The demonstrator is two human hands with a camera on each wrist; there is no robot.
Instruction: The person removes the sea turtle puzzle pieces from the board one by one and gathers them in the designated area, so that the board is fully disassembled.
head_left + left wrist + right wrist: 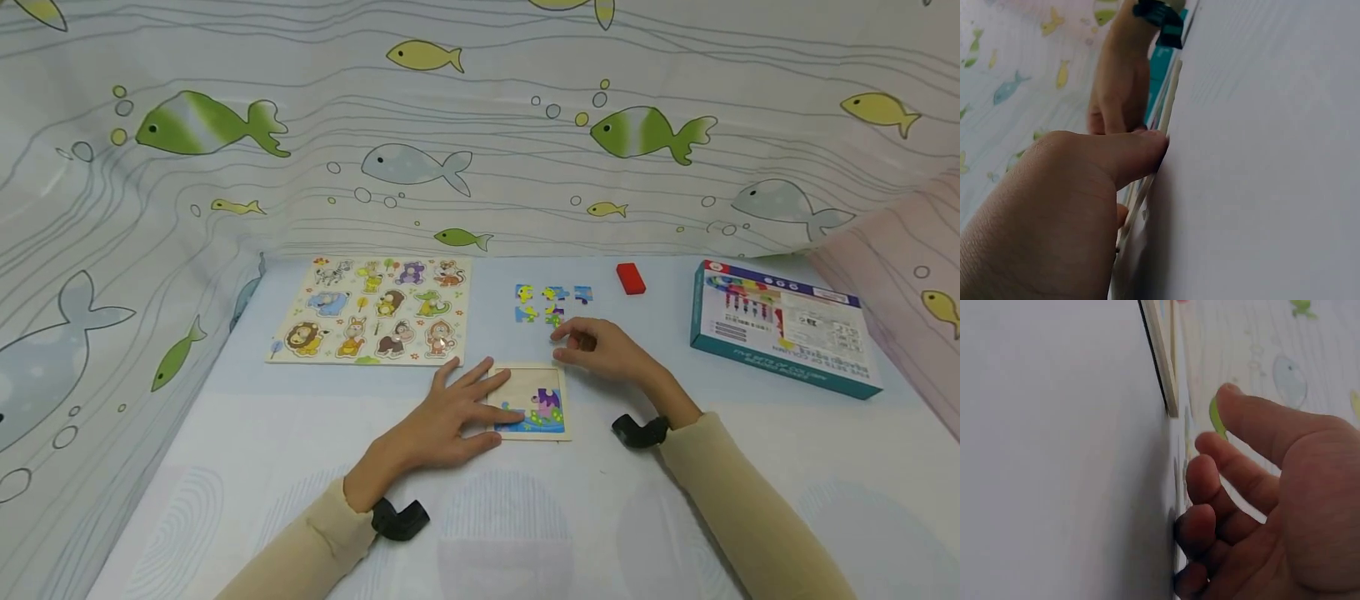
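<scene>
My left hand (450, 417) rests on a small wooden puzzle tray (534, 379), its fingers spread over the left side. In the left wrist view the thumb (1141, 150) lies against the tray's edge. Joined puzzle pieces (548, 408), showing a purple figure over blue, fill the tray's lower right; the fingers partly hide those on the left. Just beyond the tray's upper right corner is my right hand (611, 354), fingers loosely bent. In the right wrist view a gap separates its thumb (1260, 419) from the fingers. Several loose puzzle pieces (525, 313) lie near its fingertips.
An animal puzzle board (345, 292) lies at the back left. Behind the right hand is a red block (631, 279). A flat boxed set (780, 329) lies on the right. Fish-printed cloth (525, 183) rises behind the table.
</scene>
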